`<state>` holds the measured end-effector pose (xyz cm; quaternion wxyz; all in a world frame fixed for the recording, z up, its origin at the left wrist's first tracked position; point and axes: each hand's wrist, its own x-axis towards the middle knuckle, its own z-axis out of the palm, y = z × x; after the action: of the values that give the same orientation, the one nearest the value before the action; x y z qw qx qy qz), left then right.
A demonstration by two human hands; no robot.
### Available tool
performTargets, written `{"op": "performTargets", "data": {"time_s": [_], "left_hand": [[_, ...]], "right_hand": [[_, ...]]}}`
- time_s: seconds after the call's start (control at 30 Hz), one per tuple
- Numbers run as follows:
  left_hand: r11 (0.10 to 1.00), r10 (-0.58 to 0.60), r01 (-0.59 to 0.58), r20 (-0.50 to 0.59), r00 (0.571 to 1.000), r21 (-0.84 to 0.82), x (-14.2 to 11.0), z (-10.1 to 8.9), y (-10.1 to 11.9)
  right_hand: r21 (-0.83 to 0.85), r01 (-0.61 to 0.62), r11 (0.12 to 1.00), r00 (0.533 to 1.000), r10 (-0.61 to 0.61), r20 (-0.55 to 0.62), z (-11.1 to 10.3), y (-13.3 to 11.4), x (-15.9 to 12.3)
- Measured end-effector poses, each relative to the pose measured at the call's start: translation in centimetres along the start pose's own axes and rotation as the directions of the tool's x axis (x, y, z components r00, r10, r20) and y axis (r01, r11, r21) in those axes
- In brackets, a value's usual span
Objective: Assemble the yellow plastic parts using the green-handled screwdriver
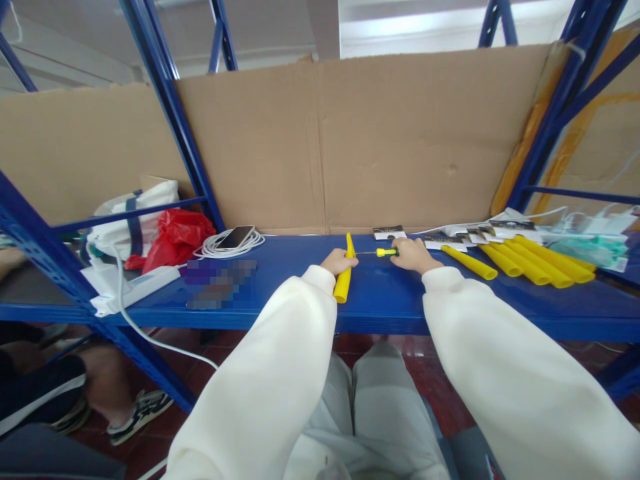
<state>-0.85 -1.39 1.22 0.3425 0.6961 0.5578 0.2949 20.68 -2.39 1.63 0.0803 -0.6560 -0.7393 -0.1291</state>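
Observation:
My left hand [338,261] is closed around a long yellow tapered piece [345,280] that stands tilted on the blue shelf [390,303]. My right hand [413,254] grips a small screwdriver with a yellow and green handle [386,252]. Its thin shaft points left and reaches the yellow piece near its upper part. Both hands rest on the shelf, close together. White sleeves cover both arms.
Several more yellow tapered pieces [530,261] lie to the right with black-and-white cards [389,232]. A phone [235,237] on coiled white cable, a red bag [175,237] and a white power strip [135,290] sit left. Cardboard [350,140] backs the shelf. Another person's leg and shoe [140,410] are at lower left.

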Motion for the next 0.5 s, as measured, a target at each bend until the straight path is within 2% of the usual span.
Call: {"op": "performTargets", "data": {"time_s": [0.17,0.37,0.5], "left_hand": [[0.999,0.006,-0.006,0.002,1.000,-0.032,-0.01,0.02,-0.03],[0.999,0.003,-0.002,0.012,1.000,-0.048,-0.01,0.03,-0.03],[0.998,0.001,0.000,0.005,1.000,-0.061,-0.07,0.03,0.02]], "right_hand": [[0.022,-0.039,0.999,0.997,0.038,0.067,0.17,0.16,0.09],[0.005,0.002,1.000,1.000,-0.002,0.009,0.09,0.15,0.01],[0.012,-0.007,1.000,0.999,0.007,0.032,0.16,0.23,0.13]]}}
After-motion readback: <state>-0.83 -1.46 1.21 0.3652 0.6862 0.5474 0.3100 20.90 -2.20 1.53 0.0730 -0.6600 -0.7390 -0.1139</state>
